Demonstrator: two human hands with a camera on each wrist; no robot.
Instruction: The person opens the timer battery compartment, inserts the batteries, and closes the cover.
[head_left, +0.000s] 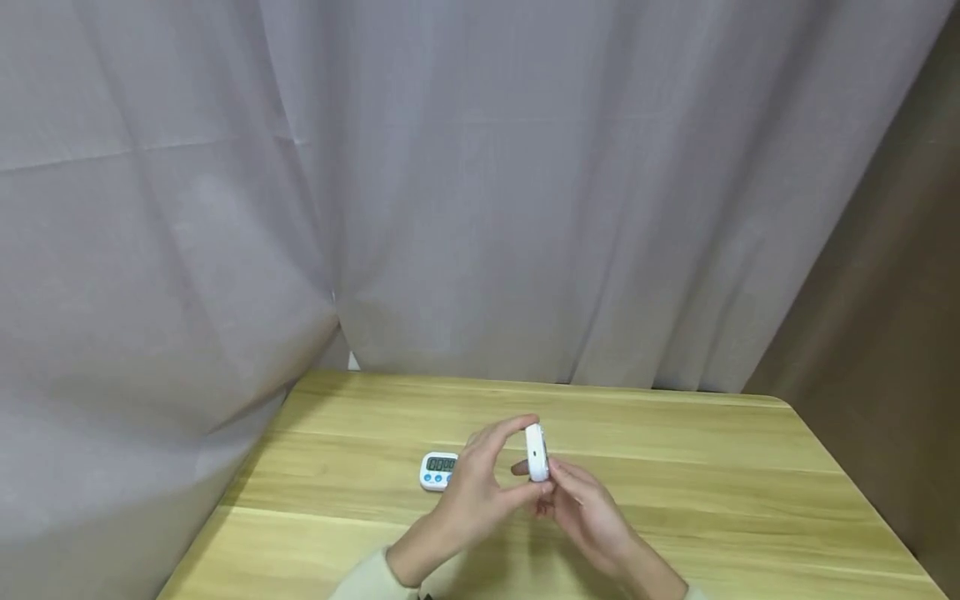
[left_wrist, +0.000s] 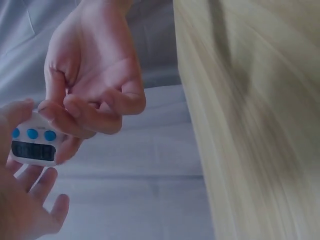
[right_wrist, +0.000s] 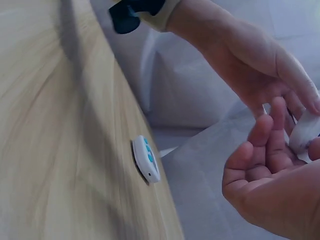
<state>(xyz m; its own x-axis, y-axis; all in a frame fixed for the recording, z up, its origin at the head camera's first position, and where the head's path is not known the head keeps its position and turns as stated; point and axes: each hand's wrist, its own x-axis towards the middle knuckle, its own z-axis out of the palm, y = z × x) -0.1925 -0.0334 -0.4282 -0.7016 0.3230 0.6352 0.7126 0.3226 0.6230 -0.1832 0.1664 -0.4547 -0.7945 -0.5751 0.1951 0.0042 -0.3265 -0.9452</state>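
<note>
Above the tabletop, a white digital timer [head_left: 536, 452] stands edge-on between both hands in the head view. My left hand [head_left: 474, 492] grips it by its top and bottom edges, index finger above and thumb below. My right hand [head_left: 592, 517] pinches its lower part, with the thumb on one face and a finger behind. The left wrist view shows this held timer's [left_wrist: 34, 142] round blue buttons and dark display. A second white timer [head_left: 437, 471] lies on the table left of the hands, partly covered by the left hand in the head view; blue buttons show there.
Light wood-grain table [head_left: 712, 467] spreads beneath the hands. Grey curtain [head_left: 480, 208] hangs along the back and left side, and a darker brown fold [head_left: 885, 333] is at the right. A dark strap-like piece [right_wrist: 127, 17] is on the left forearm.
</note>
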